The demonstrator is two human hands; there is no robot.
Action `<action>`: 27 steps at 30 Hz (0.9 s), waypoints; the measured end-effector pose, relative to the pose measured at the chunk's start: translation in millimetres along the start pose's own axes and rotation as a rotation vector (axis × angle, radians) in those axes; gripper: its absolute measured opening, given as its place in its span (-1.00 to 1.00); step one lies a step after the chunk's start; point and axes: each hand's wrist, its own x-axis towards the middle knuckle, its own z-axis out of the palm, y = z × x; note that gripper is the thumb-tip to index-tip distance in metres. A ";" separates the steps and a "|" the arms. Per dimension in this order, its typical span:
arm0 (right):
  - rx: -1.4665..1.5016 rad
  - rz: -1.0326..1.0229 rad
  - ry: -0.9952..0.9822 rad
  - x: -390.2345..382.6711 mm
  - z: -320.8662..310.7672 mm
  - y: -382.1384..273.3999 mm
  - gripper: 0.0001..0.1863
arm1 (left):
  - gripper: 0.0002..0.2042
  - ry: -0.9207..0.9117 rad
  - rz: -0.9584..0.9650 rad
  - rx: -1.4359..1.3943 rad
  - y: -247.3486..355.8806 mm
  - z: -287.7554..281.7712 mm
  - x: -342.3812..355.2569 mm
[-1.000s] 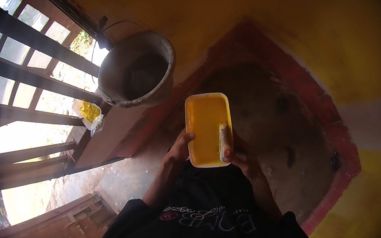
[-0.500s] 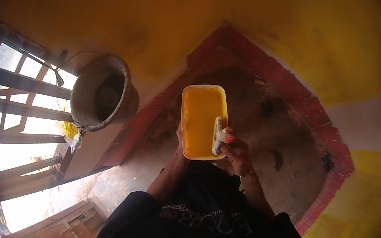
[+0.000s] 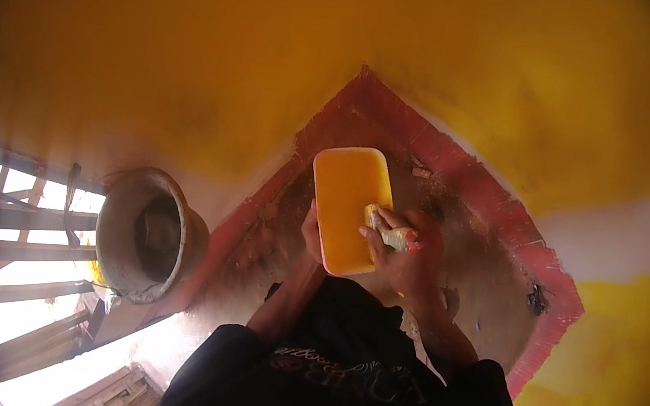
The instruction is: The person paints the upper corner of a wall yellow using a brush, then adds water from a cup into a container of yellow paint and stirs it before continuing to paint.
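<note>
My left hand [image 3: 312, 233] holds a rectangular tray [image 3: 343, 197] of yellow paint by its left side, fingers partly hidden behind it. My right hand [image 3: 414, 271] is closed on a small pale painting tool [image 3: 397, 237], wrapped or caked and red at the handle's end. The tool lies over the tray's right half; I cannot tell whether its head touches the paint. Both forearms come up past my dark shirt from the lower edge.
A yellow wall [image 3: 370, 16] with an unpainted pale patch surrounds a red painted border [image 3: 522, 232] along a dirty floor [image 3: 477, 310]. On the left, a grey bucket [image 3: 195, 242] hangs at a wooden slatted railing [image 3: 16, 248], with a yellow-stained bag [image 3: 99, 279] behind it.
My view has turned, so the bucket and railing appear lower and more of the wall shows. My right fingers have moved further over the tray, gripping the tool, which is now more slanted.
</note>
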 end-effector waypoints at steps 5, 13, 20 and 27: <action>-0.106 -0.102 -0.066 37.6 0.3 -8.0 -0.63 | -0.45 -0.103 0.030 -0.271 -5.2 -25.5 37.3; 0.157 -0.071 -0.326 89.0 -5.2 18.8 -0.64 | -0.42 -0.189 -0.037 -0.597 25.6 12.8 48.4; 0.143 -0.245 -0.466 143.7 8.4 33.4 -0.66 | -0.53 -0.045 0.052 -0.580 1.4 -7.2 45.5; 0.100 -0.448 -0.506 182.5 5.2 48.4 -0.76 | -0.61 0.132 0.133 -0.498 -7.2 39.9 40.4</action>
